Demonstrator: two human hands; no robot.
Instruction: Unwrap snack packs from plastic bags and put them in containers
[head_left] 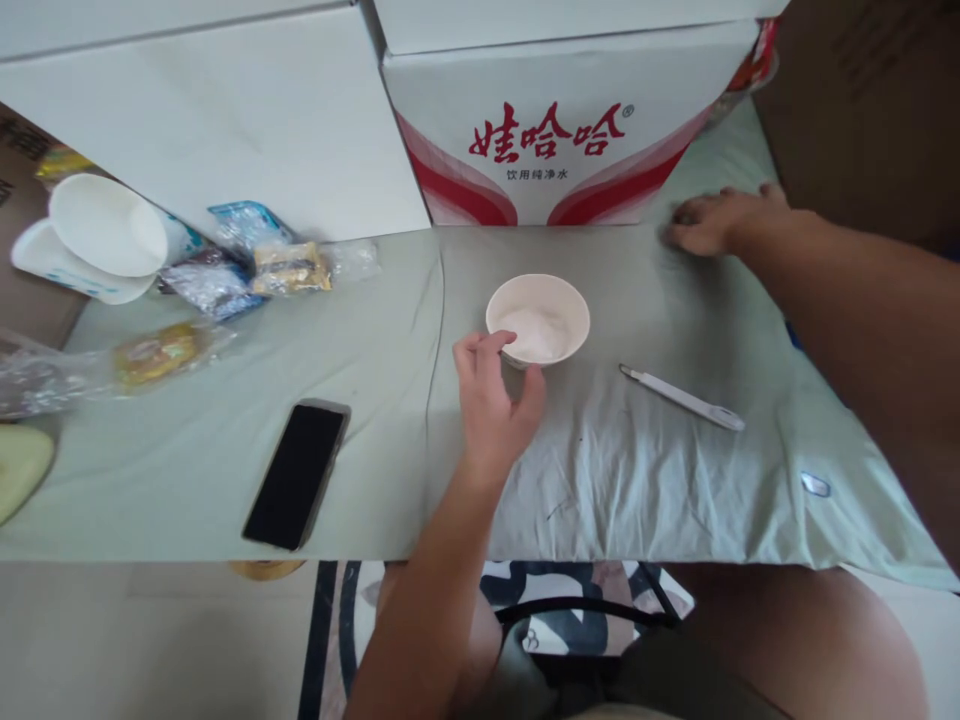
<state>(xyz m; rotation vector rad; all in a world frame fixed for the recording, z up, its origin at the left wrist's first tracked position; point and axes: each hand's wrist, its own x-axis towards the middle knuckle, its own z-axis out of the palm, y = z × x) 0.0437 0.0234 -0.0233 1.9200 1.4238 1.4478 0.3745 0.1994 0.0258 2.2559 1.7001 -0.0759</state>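
Note:
My left hand (495,395) is at the near left rim of a small white bowl (576,318). Its index fingertip comes over the rim and the thumb rests against the outside. A white, pale mass (536,332) lies in the bottom of the bowl. My right hand (705,222) reaches out to the far right, low over the cloth beside the printed carton; motion smears its fingers, and whatever they touch is hidden. Between the bowl and my right forearm lies a slim white utility-knife-like tool (682,397), its dark tip towards the bowl.
A green cloth (375,480) covers the table. White cartons, one with red print (551,135), wall off the back. At left lie paper cups (109,240), wrapped snacks (289,268) and a black phone (296,475). A small clear piece (815,485) sits near the right front edge.

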